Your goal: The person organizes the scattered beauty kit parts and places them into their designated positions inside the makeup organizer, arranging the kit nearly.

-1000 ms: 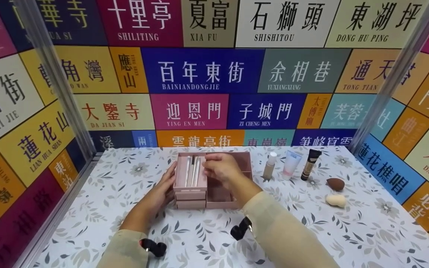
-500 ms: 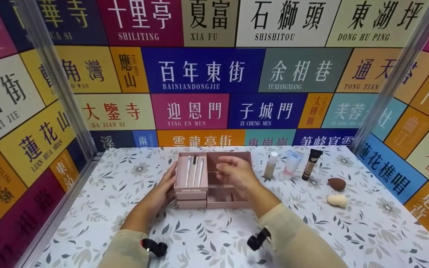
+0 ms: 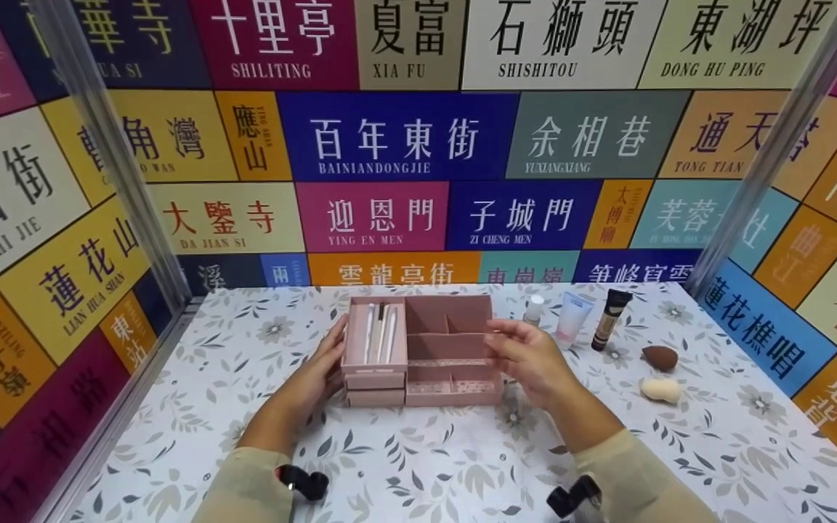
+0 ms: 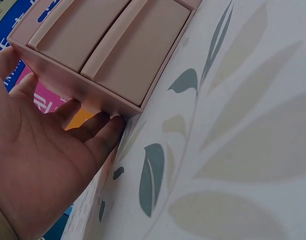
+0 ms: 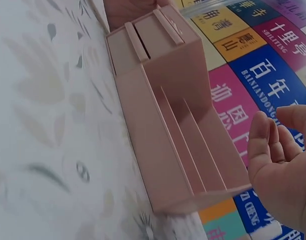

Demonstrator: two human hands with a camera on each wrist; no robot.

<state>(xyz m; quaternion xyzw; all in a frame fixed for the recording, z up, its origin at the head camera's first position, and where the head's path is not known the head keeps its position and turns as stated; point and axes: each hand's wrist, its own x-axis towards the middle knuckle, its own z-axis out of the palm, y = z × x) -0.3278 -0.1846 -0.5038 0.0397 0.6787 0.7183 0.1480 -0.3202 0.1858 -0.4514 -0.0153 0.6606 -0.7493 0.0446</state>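
Note:
A pink makeup organizer (image 3: 455, 397) stands on the table, two drawers (image 3: 375, 396) at its left and open compartments at its right. Several slim white sticks (image 3: 388, 338), like makeup brushes, lie in its top left tray. My left hand (image 3: 317, 367) rests along the organizer's left side; in the left wrist view its straight fingers (image 4: 100, 132) touch the side wall. Just off the organizer's right end, my right hand (image 3: 535, 363) hovers with bent, relaxed fingers and holds nothing. In the right wrist view the compartments (image 5: 192, 145) show bare dividers.
Right of the organizer stand a small white-capped bottle (image 3: 534, 308), partly behind my right hand, a blue-and-pink tube (image 3: 573, 318) and a black-capped tube (image 3: 609, 321). A brown makeup sponge (image 3: 659, 357) and a cream one (image 3: 660, 390) lie further right. Printed walls enclose the table.
My right hand has moved right, from above the tray with the sticks, across the compartments, to beyond the organizer's right end. My left hand has stayed at the left side.

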